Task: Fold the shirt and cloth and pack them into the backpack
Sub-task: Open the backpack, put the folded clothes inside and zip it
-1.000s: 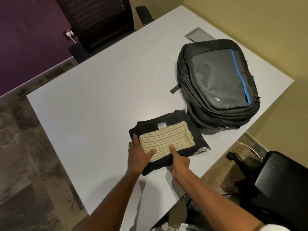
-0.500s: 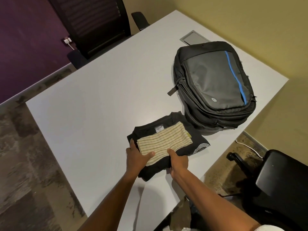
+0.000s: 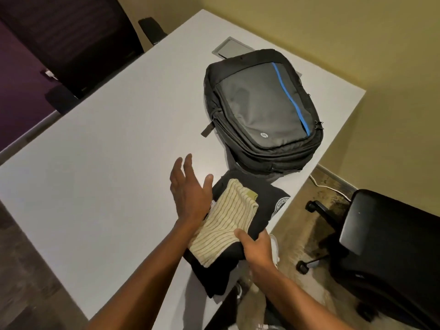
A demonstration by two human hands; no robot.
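The dark grey zipped fabric backpack [image 3: 262, 110] lies beyond and right of the folded black shirt [image 3: 259, 210] with its striped cream cloth [image 3: 226, 222], gripped by the right hand [image 3: 256, 246]; the nearer left hand [image 3: 188, 189] hovers open, empty.

I see a white rectangular table [image 3: 100, 177], black office chairs at ten o'clock [image 3: 78, 36] and four o'clock [image 3: 390, 239], and a grey flat cable hatch [image 3: 229, 47].
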